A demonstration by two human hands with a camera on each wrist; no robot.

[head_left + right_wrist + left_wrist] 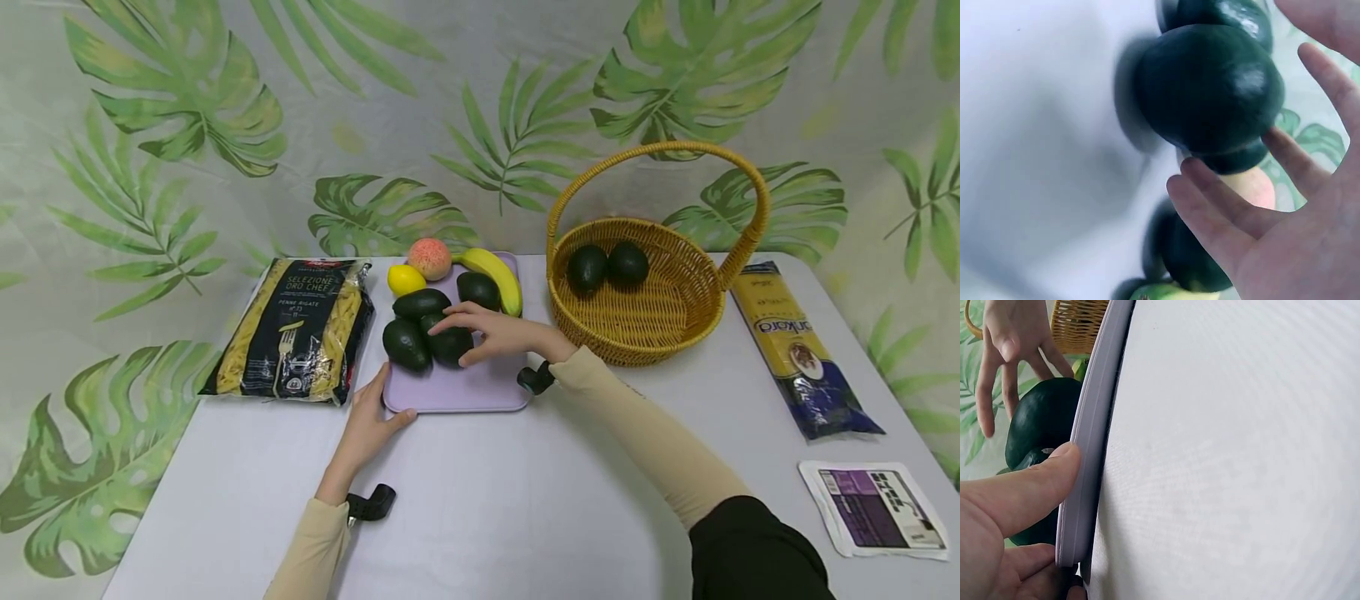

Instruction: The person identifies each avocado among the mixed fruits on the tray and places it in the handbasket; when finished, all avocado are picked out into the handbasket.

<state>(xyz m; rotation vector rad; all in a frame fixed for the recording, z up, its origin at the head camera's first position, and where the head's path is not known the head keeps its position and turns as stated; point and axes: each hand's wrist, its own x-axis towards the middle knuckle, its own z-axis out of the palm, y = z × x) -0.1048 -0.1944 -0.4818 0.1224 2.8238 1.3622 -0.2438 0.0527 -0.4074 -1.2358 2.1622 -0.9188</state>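
Fingers spread, my right hand (495, 332) arches over an avocado (452, 347), likely firm and slick, best cupped round its middle; my left hand (371, 423) grips the tray (467, 393) beneath.

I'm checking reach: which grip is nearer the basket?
Right. The right grip is at the avocados, left of the basket; the left grip holds the tray's near-left corner, farther away.
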